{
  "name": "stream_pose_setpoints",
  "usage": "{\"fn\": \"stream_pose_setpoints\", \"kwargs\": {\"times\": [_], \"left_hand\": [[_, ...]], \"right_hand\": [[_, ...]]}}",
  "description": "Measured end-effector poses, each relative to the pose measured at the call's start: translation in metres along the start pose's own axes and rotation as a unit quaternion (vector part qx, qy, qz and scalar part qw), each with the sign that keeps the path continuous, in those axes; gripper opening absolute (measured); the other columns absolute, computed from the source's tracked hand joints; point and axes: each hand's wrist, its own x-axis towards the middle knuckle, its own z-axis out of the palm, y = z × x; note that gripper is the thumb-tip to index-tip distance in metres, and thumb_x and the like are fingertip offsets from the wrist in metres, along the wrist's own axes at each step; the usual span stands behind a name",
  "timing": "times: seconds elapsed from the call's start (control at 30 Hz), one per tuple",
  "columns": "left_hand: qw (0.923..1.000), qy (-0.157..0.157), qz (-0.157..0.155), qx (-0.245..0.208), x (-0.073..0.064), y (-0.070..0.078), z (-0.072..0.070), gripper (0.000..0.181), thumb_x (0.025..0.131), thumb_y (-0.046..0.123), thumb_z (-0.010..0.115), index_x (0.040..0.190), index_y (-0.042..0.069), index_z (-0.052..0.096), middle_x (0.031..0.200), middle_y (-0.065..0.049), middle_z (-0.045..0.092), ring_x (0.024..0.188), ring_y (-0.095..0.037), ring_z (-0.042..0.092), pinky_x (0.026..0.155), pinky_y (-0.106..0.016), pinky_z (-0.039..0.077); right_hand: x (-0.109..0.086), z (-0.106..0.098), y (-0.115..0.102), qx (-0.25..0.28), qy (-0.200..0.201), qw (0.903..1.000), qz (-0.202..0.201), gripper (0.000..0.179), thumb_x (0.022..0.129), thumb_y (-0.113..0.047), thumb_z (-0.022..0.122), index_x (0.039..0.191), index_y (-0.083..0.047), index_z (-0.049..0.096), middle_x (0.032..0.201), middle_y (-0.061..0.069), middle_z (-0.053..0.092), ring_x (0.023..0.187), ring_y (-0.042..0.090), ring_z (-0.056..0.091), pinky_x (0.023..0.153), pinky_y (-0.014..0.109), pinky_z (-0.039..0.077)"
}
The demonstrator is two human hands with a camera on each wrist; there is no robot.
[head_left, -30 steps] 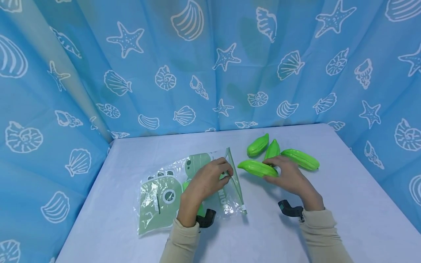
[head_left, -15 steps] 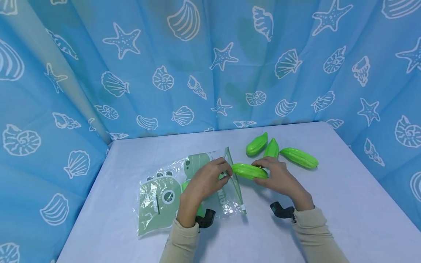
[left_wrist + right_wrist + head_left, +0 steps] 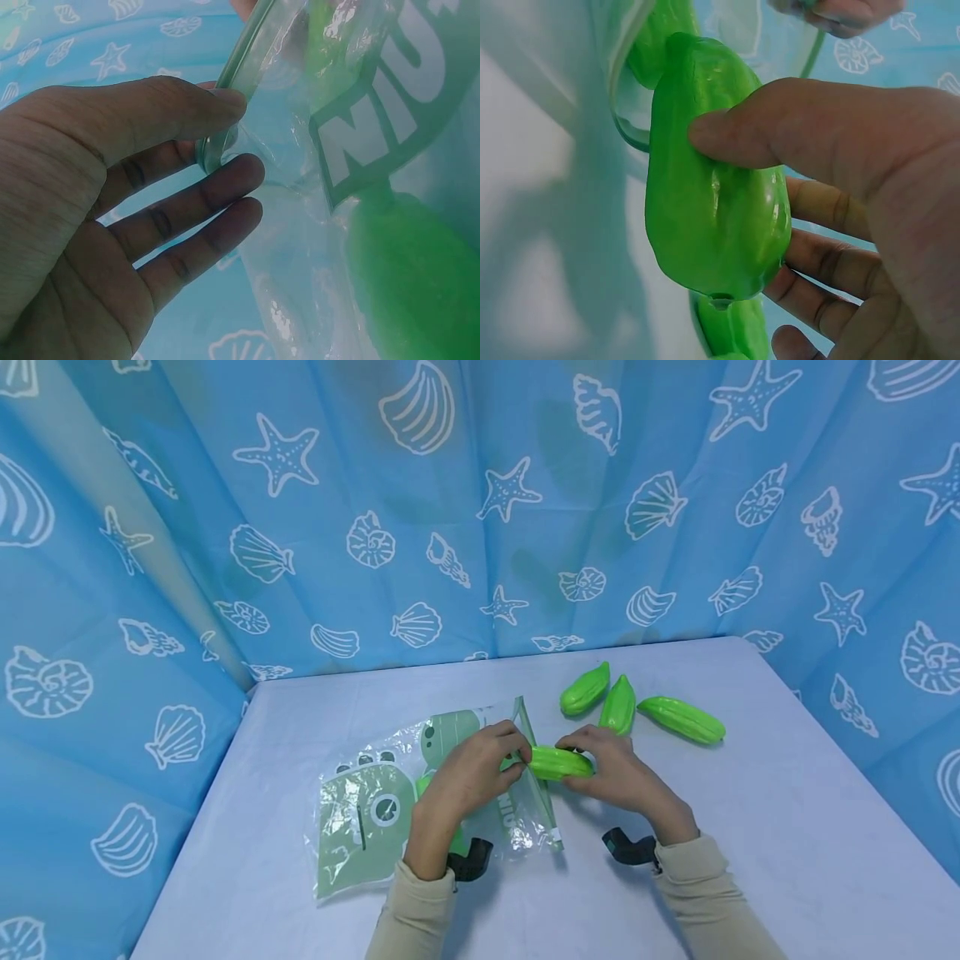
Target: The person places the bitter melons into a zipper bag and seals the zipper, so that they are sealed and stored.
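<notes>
Green fruit (image 3: 558, 763) pinched in right grip (image 3: 621, 772), tip at mouth of bag (image 3: 382, 831).

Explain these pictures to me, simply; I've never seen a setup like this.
There is no robot here, just a person's two bare hands. The wide picture comes from a camera worn on the head, looking forward and down. The two close-ups come from cameras on the wrists, one per hand.

The left hand pinches the edge of a clear printed bag lying on the white table. The right hand holds a ridged green fruit-shaped piece at the bag's mouth. Something green shows inside the bag. Three more green pieces lie on the table beyond the right hand. Behind hangs a blue curtain with white shells and starfish.
</notes>
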Motion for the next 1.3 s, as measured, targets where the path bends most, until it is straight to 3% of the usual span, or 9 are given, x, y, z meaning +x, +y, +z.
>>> {"fn": "stream_pose_setpoints", "kwargs": {"times": [0.23, 0.57, 0.8, 0.97, 1.3], "left_hand": [[1.0000, -0.001, -0.002, 0.000, 0.000, 0.001, 0.000, 0.008, 0.092, 0.008, 0.073, 0.099, 0.011, 0.073, 0.102, 0.003, 0.062, 0.091, -0.014, 0.063, 0.079, -0.024, 0.052], [1.0000, -0.004, -0.006, 0.001, 0.001, 0.001, 0.001, 0.008, 0.092, 0.008, 0.072, 0.099, 0.012, 0.073, 0.103, 0.004, 0.062, 0.092, -0.014, 0.062, 0.080, -0.025, 0.052], [0.9999, -0.011, -0.010, -0.001, 0.001, 0.001, 0.002, 0.009, 0.092, 0.008, 0.073, 0.100, 0.012, 0.073, 0.103, 0.003, 0.062, 0.093, -0.014, 0.062, 0.079, -0.024, 0.052], [0.9999, -0.006, -0.011, -0.004, 0.001, 0.002, 0.000, 0.011, 0.091, 0.007, 0.074, 0.101, 0.011, 0.073, 0.103, 0.003, 0.062, 0.095, -0.015, 0.063, 0.081, -0.025, 0.052], [0.9999, -0.008, -0.010, 0.001, 0.002, 0.002, 0.002, 0.012, 0.090, 0.008, 0.075, 0.101, 0.011, 0.074, 0.104, 0.003, 0.063, 0.096, -0.014, 0.063, 0.082, -0.024, 0.052]], "right_hand": [[0.002, 0.005, -0.004, -0.009, -0.011, 0.9998, -0.012, 0.042, 0.080, -0.013, 0.083, 0.120, -0.009, 0.069, 0.112, 0.002, 0.064, 0.105, 0.024, 0.058, 0.093, 0.055, 0.041], [0.001, 0.002, -0.001, -0.013, -0.004, 0.9999, -0.004, 0.043, 0.080, -0.015, 0.084, 0.120, -0.010, 0.069, 0.114, 0.002, 0.063, 0.107, 0.024, 0.058, 0.094, 0.059, 0.033], [0.003, 0.009, -0.007, -0.007, -0.026, 0.9995, -0.014, 0.045, 0.081, -0.015, 0.082, 0.123, -0.009, 0.068, 0.117, 0.003, 0.064, 0.106, 0.023, 0.057, 0.089, 0.050, 0.042], [0.004, 0.014, -0.014, -0.015, -0.039, 0.9990, -0.017, 0.046, 0.083, -0.018, 0.082, 0.126, -0.010, 0.067, 0.118, 0.003, 0.063, 0.108, 0.024, 0.055, 0.084, 0.048, 0.034], [0.003, 0.018, -0.018, 0.014, -0.036, 0.9990, -0.024, 0.046, 0.086, -0.021, 0.080, 0.128, -0.011, 0.066, 0.119, 0.000, 0.062, 0.112, 0.024, 0.055, 0.092, 0.059, 0.039]]}}
